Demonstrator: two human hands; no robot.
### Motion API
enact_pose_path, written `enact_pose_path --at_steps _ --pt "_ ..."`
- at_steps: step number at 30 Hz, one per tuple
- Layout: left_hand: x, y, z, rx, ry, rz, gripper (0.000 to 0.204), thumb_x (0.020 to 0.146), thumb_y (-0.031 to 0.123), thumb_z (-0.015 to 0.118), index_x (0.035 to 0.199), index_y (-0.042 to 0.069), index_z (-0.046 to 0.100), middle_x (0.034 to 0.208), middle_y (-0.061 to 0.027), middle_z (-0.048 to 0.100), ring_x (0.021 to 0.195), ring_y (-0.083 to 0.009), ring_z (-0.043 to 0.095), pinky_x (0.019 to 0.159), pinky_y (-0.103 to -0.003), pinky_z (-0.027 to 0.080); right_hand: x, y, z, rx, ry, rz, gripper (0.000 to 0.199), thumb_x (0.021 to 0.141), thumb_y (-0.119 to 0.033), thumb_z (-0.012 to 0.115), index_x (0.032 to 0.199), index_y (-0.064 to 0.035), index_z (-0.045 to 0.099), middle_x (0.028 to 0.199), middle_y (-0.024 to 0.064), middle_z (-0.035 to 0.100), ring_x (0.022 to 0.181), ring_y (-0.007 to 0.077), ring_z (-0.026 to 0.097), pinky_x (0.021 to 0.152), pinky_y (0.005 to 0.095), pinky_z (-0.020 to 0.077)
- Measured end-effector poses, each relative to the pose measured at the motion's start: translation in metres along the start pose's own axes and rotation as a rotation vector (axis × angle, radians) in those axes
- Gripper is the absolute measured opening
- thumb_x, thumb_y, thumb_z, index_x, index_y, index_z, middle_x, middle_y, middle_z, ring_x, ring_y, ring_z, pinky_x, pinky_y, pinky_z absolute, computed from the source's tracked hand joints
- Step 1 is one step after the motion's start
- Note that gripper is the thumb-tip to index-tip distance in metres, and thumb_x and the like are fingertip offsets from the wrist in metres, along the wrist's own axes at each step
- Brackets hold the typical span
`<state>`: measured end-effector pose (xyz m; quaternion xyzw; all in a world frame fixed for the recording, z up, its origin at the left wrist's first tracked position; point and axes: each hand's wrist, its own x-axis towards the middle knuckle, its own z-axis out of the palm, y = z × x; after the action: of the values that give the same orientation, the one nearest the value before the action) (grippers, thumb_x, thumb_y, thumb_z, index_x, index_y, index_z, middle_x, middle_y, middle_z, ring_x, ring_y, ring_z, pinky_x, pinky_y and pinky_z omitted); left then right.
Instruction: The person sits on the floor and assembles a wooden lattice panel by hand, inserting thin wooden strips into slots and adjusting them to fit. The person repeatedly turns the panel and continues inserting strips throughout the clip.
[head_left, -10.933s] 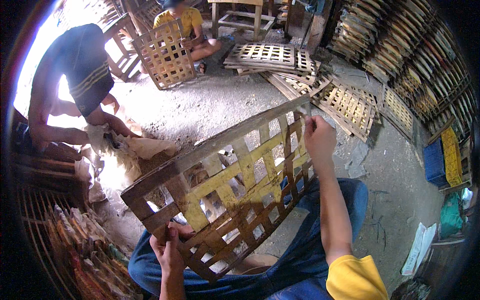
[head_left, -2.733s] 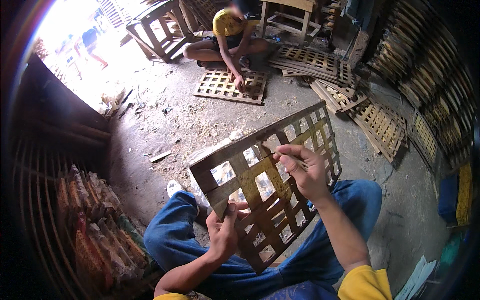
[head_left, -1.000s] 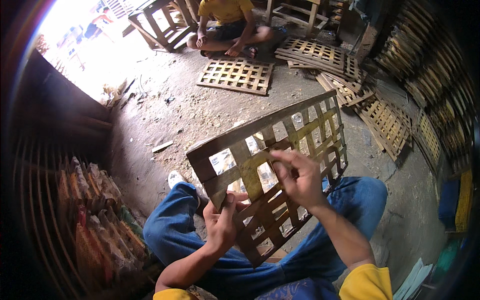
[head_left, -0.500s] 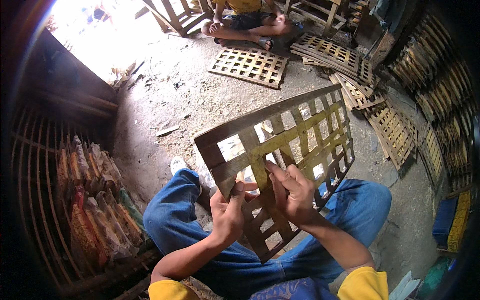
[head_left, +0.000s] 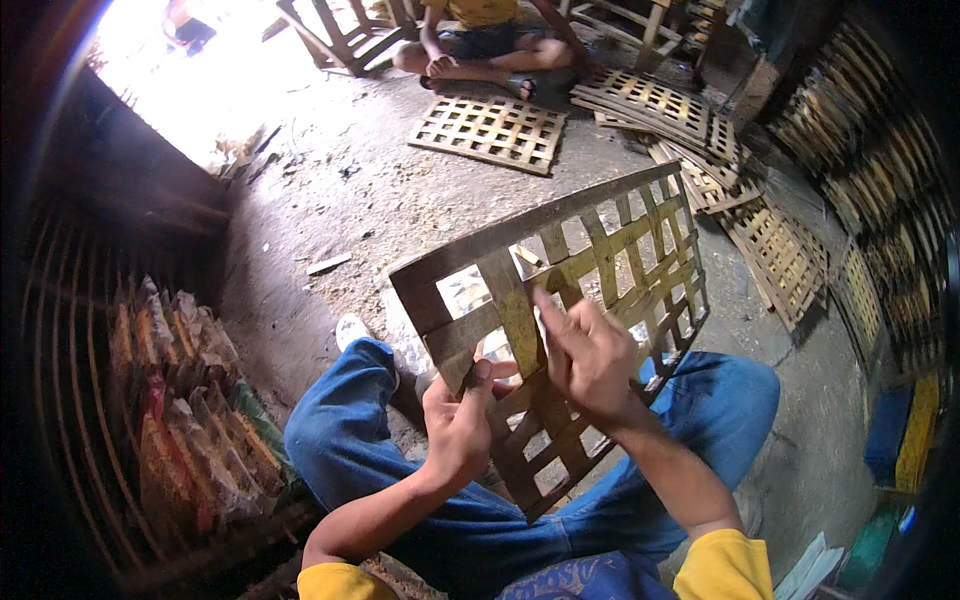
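A woven lattice panel (head_left: 518, 328) of flat brown and yellowish slats in a wooden frame tilts up over my lap. My left hand (head_left: 458, 420) is closed on its near left edge, thumb on the front face and fingers passing behind. Over the front of the lattice is my right hand (head_left: 592, 355), curled with its forefinger pointing up along a yellowish slat. A thin pale edge shows beside that finger; what it belongs to cannot be made out. My jeans-clad knees lie folded on both sides of the panel.
Another lattice panel (head_left: 488, 133) lies on the floor before a seated person (head_left: 480, 50). Stacked panels (head_left: 650, 105) spread at the far right, and dark slatted stacks line the right wall. Left stands a barred rack (head_left: 70, 380) beside plastic-wrapped bundles (head_left: 205, 430). A wood sliver (head_left: 328, 264) lies on the floor.
My right hand has shifted slightly up and right across the lattice, its forefinger now higher on the slat. My left hand keeps its hold. The seated person's hands have moved.
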<state>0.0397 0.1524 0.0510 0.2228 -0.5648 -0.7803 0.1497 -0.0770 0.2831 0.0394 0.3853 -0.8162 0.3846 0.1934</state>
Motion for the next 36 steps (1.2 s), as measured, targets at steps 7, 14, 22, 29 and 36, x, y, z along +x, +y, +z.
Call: enact_pose_path --at_steps 7,14,22,29,36 --pt "0.007 0.002 -0.025 -0.035 0.074 0.03 0.029 0.1 0.026 0.054 0.1 -0.002 0.061 0.09 -0.0129 0.068 0.07 -0.0185 0.065 0.064 -0.032 0.054 0.027 0.052 -0.077 0.054 0.317 0.332 0.024 0.094 -0.014 0.059 0.116 -0.0083 0.069 0.074 0.0013 0.063 0.055 0.0053 0.049 0.049 0.0234 0.0378" --pt "0.021 0.006 -0.058 0.087 0.143 0.241 0.037 0.099 0.034 0.054 0.098 -0.002 0.062 0.092 -0.0138 0.067 0.073 -0.0189 0.066 0.061 -0.032 0.053 0.009 0.062 -0.102 0.124 -0.009 0.638 0.019 0.089 -0.013 0.064 0.105 -0.003 0.07 0.085 0.005 0.072 0.064 0.0069 0.061 0.055 0.0231 0.0463" --pt "0.03 0.044 -0.086 0.071 0.164 0.382 0.036 0.101 0.029 0.049 0.103 -0.004 0.062 0.084 -0.0166 0.068 0.064 -0.021 0.067 0.057 -0.032 0.054 0.007 0.068 -0.082 -0.015 -0.124 0.543 0.02 0.086 -0.019 0.07 0.101 -0.005 0.071 0.078 0.0072 0.069 0.061 0.0087 0.06 0.056 0.0272 0.0475" --pt "0.036 0.043 -0.097 0.187 0.27 0.486 0.036 0.101 0.028 0.048 0.105 -0.005 0.06 0.087 -0.0182 0.068 0.066 -0.021 0.067 0.058 -0.032 0.055 -0.006 0.033 -0.029 0.121 -0.461 0.379 0.017 0.084 -0.018 0.07 0.098 -0.0083 0.071 0.082 0.0109 0.07 0.062 0.0186 0.064 0.059 0.0309 0.0503" --pt "0.027 0.052 -0.085 0.205 0.284 0.409 0.031 0.1 0.024 0.05 0.103 -0.005 0.062 0.088 -0.0163 0.068 0.064 -0.0203 0.067 0.06 -0.031 0.055 -0.026 0.021 0.005 0.277 -0.617 0.312 0.021 0.085 -0.02 0.069 0.101 -0.0063 0.07 0.086 0.0146 0.069 0.073 0.0254 0.068 0.066 0.034 0.0535"
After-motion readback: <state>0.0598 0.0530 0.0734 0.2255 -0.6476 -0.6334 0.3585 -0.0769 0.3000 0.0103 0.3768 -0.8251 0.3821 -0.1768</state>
